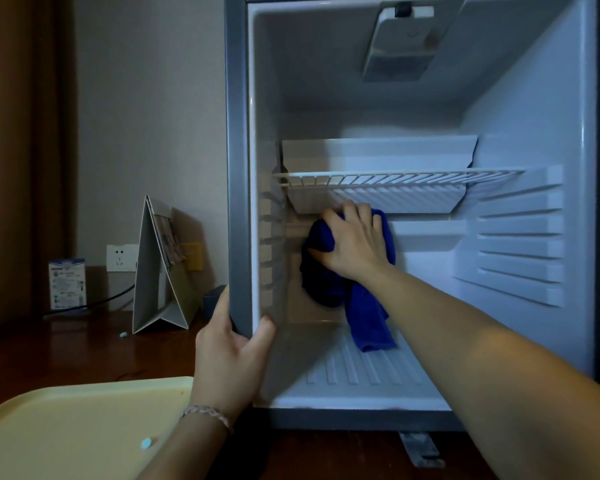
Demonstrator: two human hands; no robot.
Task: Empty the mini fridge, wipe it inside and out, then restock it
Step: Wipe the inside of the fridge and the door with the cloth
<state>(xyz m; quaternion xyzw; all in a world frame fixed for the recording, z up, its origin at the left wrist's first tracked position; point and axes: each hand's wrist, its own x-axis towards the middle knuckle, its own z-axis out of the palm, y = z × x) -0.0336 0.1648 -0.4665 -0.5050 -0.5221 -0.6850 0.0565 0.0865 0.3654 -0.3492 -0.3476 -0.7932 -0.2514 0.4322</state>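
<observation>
At the far left of the wooden surface [84, 348], against the wall, stands a small printed box [67, 284], with a white wall socket [121, 258] just to its right and a dark cable [94, 301] running along behind it. Next comes a folded tent card [160, 271] standing upright, with a tiny blue pellet [123, 335] lying on the surface at its left foot. At the near left corner you have a pale yellow tray [66, 427], and a second blue pellet [146, 443] lies on it near its right edge.

Your left hand [231, 351], with a braided bracelet [207, 414] at the wrist, grips the left front edge of the mini fridge [238, 168]: the thumb lies on the inner door seal and the fingers [222, 306] wrap round the grey outer side.

The fridge stands open before you, its white wire shelf [395, 178] across the middle and a light housing [402, 43] on the ceiling of the cavity.

Your right hand [354, 244] reaches in under the shelf, fingers curled over a bunched blue cloth [329, 282], pressing it against the back wall near the lower left corner of the interior. A loose tail of the cloth hangs down to touch the ribbed fridge floor [361, 372].
</observation>
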